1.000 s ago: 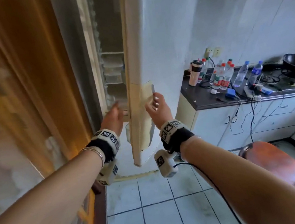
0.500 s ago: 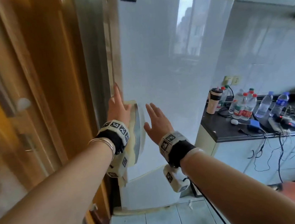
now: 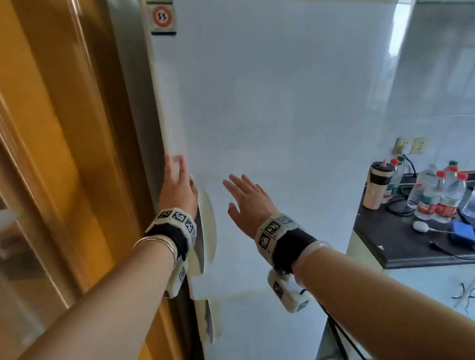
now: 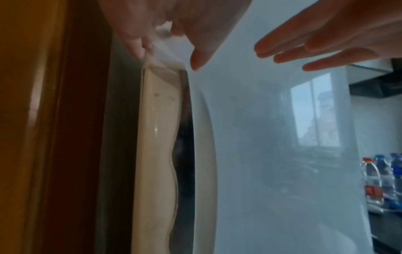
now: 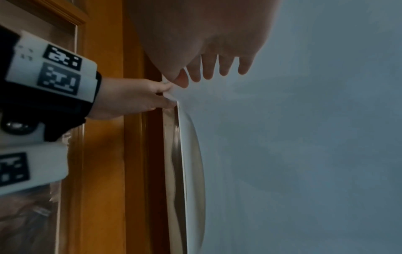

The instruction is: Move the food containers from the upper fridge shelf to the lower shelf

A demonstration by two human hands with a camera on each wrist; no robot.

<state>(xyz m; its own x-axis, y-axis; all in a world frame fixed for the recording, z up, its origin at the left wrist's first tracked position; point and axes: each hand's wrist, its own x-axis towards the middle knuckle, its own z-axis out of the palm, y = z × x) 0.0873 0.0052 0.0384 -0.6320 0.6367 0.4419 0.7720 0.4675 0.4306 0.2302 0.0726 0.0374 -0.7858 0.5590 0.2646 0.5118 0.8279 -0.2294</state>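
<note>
The left hand (image 3: 178,187), fingers straight, presses the tall white glossy fridge door (image 3: 282,114) at centre frame; right hand (image 3: 248,201) hovers flat, empty. Risk: fingertips pinched at the door's edge.

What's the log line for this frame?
fridge door: closed | left hand: open, fingertips on door's left edge above handle | right hand: open, at door face | containers: hidden

The fridge door (image 3: 282,114) is glossy, smooth white, mirroring a window; its handle (image 4: 156,137) is shiny cream plastic. The door frame (image 3: 42,114) beside it is varnished orange wood. The countertop (image 3: 403,246) is polished black.
</note>
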